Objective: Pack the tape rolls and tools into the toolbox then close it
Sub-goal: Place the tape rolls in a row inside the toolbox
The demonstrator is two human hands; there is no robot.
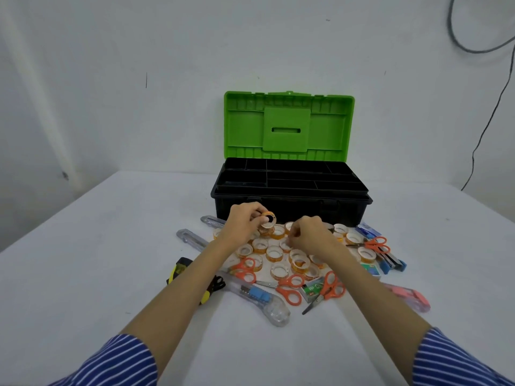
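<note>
**Left hand lifts a tape roll; toolbox stands open**

The left hand (242, 222) has its grip closed round a small tape roll (268, 220), pinching it between thumb and fingers and holding it tilted just above the pile, so that the dark hole of the core faces the camera. The right hand (309, 233) is down among the loose tape rolls (274, 253) with its fingers curled; the fingertips are at a roll below them (whether they actually pinch it cannot be told from this angle).

The rolls lie scattered flat on the white bench (111, 246), just in front of the toolbox (289, 207). Mixed in around them are several pairs of orange-handled scissors (289, 288), clear utility knives (259, 296), a pink utility knife (409, 298) off to the right, a yellow-and-black tool (178, 270) to the left and a small green box (312, 289) near the front scissors.

The toolbox sits at the far side of the bench, its green lid (288, 126) standing upright. The black divided tray (289, 178) sits in the top of the black base. Both forearms come in from striped blue sleeves (122, 363).
</note>
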